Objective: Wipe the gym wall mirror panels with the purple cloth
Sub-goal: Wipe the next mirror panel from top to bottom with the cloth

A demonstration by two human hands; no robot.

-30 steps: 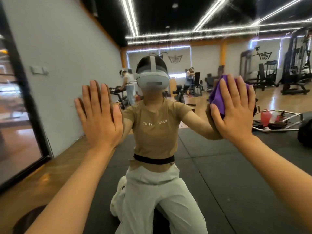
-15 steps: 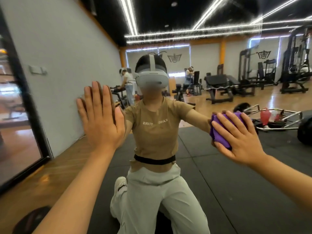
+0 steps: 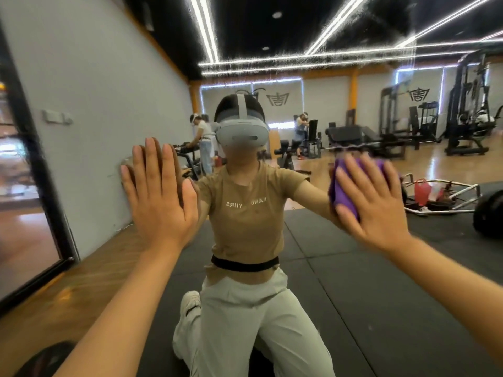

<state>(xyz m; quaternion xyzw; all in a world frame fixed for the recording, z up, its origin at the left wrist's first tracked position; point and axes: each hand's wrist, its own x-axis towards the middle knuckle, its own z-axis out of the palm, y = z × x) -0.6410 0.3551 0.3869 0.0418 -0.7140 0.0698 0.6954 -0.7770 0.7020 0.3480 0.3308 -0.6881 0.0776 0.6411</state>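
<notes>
Both hands are pressed against the mirror panel (image 3: 353, 268). Left hand (image 3: 160, 197) lies flat with its palm on the glass, fingers straight and close together, holding nothing; it sits where it was half a second ago, meeting its own reflection at the fingertips. Right hand (image 3: 373, 202) is spread open over the purple cloth (image 3: 343, 195), pinning the bunched fabric to the mirror with fingers splayed rather than curled around it. Since the earlier frame that hand and the cloth have climbed back up the glass: half a second ago they were lower, around chest height of the reflection, and a second ago they were higher still, up near shoulder level. The fingers are slightly blurred.

Behind the hands, the mirror shows the person kneeling on dark floor mats (image 3: 381, 308), wearing a tan shirt (image 3: 245, 213), pale trousers and a grey headset (image 3: 242, 134); that pose is much as before. Farther back in the reflection stand a metal frame with a red bottle (image 3: 423, 187) on the floor to the right, black weight machines (image 3: 468, 110) along the far wall, and other people working near equipment. A dark-framed glass door (image 3: 35, 186) edges the left side.
</notes>
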